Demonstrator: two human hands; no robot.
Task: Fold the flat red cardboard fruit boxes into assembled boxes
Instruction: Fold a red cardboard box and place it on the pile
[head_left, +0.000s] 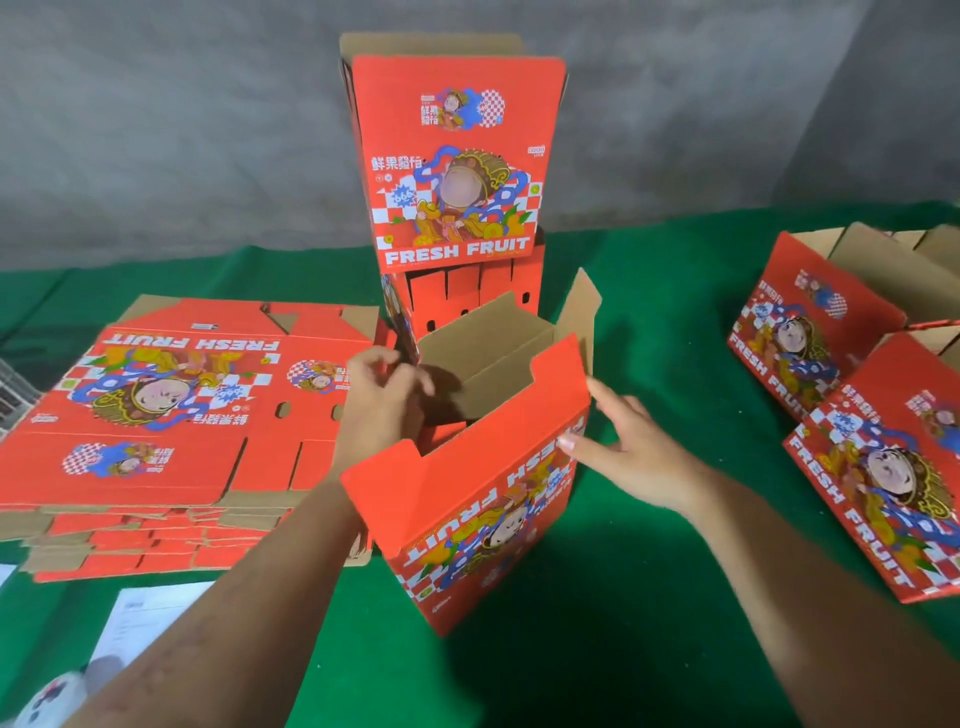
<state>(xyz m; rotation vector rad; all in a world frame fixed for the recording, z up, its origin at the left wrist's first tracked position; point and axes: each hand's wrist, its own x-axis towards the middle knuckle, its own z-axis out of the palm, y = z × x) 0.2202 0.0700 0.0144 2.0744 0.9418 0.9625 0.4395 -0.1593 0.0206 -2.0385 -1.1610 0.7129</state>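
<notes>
Box in hand (488, 499): half-erected red fruit box, standing open-topped on the green surface (649, 597) in front of the person, flaps up and unlocked
Risk: the walls may spring back or skew, since nothing seems locked yet; a flap tucked crooked could crease or tear
Left hand (384, 395): reaches inside at the far left corner, fingers curled; whether they pinch an inner flap I cannot tell
Right hand (631, 447): fingers spread and straight, touching the box's right edge, gripping nothing
Flat stack (171, 415): unfolded boxes just left
Finished boxes (457, 166): stacked behind; more (883, 467) at right
</notes>
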